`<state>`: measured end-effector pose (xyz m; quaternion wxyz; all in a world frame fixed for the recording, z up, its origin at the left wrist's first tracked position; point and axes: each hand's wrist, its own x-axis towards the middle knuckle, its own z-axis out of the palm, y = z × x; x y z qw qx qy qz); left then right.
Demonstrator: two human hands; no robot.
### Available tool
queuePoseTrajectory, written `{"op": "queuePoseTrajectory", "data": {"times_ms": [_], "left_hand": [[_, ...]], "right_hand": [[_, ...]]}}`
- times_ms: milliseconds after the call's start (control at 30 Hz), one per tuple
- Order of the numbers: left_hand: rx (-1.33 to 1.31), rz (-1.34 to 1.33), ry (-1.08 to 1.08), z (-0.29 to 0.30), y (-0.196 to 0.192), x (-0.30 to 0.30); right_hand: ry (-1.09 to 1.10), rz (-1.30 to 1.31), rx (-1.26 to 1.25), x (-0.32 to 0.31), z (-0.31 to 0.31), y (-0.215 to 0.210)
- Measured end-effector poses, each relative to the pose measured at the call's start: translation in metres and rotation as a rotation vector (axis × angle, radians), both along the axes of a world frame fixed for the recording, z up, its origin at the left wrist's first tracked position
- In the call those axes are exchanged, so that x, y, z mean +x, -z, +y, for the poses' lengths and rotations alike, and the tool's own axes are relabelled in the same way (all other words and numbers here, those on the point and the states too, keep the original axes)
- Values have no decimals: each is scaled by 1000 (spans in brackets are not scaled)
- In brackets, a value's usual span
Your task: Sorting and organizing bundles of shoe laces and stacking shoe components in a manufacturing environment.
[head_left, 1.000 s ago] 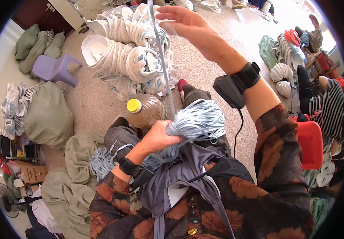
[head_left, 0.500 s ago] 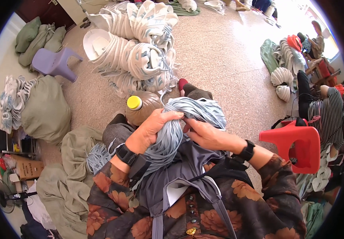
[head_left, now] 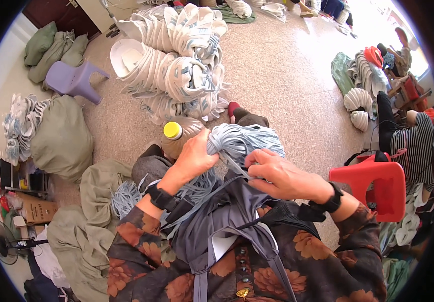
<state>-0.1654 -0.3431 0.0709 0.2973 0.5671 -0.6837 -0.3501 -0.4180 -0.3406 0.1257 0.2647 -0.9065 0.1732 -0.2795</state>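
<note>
A thick bundle of pale blue shoelaces (head_left: 249, 138) lies across my lap. My left hand (head_left: 195, 157) is closed round its gathered part, with more strands hanging below toward my apron (head_left: 227, 201). To the right, my right hand (head_left: 280, 175) is closed, its thumb and fingers pinching a shoelace (head_left: 234, 166) that runs out of the bundle. A large bottle with a yellow cap (head_left: 172, 131) stands just beyond my left hand. Beside my left leg lies a smaller heap of shoelaces (head_left: 125, 198).
Stacked white shoe uppers (head_left: 177, 70) stand ahead on the speckled floor. A purple stool (head_left: 73, 78) and stuffed sack (head_left: 62, 138) are at left, with green cloth (head_left: 83, 236) nearer. At right are a red stool (head_left: 370, 183) and a seated person in stripes (head_left: 413, 146).
My hands have moved apart: the right has gone right and slightly down, drawing a shoelace strand from the bundle. My left hand has shifted its hold at the gathered part.
</note>
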Motion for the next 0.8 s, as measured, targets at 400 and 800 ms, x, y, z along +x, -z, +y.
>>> {"op": "queuePoseTrajectory", "data": {"times_ms": [400, 800], "left_hand": [[-817, -538, 113, 47, -27, -34], [57, 43, -221, 19, 1, -2]], "right_hand": [[314, 51, 44, 67, -151, -24], [174, -130, 214, 59, -96, -43]]}}
